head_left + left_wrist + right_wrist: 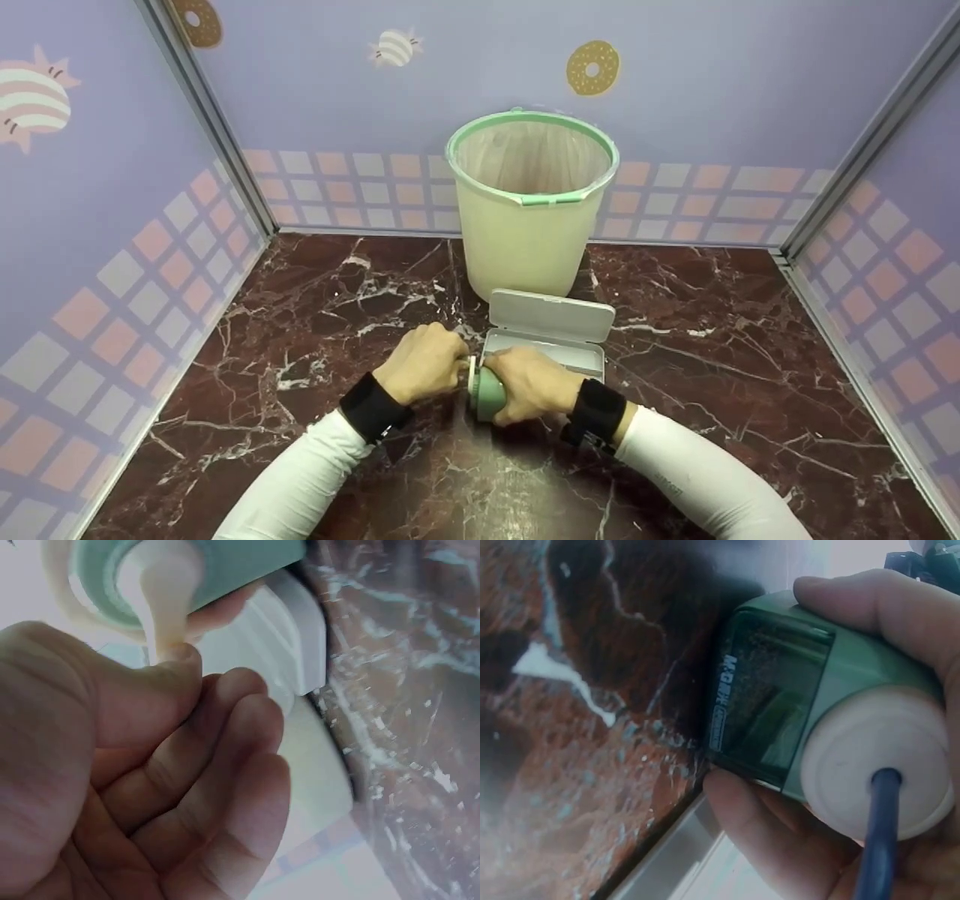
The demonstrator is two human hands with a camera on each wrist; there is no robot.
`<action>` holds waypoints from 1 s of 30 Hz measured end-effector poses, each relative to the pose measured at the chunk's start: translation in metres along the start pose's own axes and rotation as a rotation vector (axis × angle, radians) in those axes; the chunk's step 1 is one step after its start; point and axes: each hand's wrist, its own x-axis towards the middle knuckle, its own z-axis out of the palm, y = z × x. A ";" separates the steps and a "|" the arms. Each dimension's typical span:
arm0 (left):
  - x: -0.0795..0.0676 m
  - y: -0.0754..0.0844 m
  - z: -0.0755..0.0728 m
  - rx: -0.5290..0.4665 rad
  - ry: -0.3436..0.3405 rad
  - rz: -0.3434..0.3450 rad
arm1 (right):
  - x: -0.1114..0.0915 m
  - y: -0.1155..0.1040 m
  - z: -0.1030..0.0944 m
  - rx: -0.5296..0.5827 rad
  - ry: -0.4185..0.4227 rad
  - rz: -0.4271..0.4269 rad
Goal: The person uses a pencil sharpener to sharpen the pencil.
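The left grip (pixel 154 772) pinches a cream crank (pixel 166 607) on a green device (pixel 251 561).

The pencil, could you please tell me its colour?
The pencil is blue, clearest in the right wrist view.

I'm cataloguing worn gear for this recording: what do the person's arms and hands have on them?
The left hand and right hand are bare, without gloves. A broad black band circles each wrist: the left wristband and right wristband. Above them are a close-fitting white left sleeve and a matching right sleeve, the latter with small dark lettering, too small to read.
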 end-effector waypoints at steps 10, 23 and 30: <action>-0.007 0.011 -0.019 0.059 -0.014 0.064 | -0.001 0.000 0.001 0.019 -0.001 0.009; -0.017 0.021 -0.025 0.079 -0.016 0.116 | -0.002 0.002 -0.001 0.039 0.012 0.013; -0.026 0.023 -0.024 0.035 -0.065 0.119 | -0.001 0.002 0.000 0.049 0.008 0.024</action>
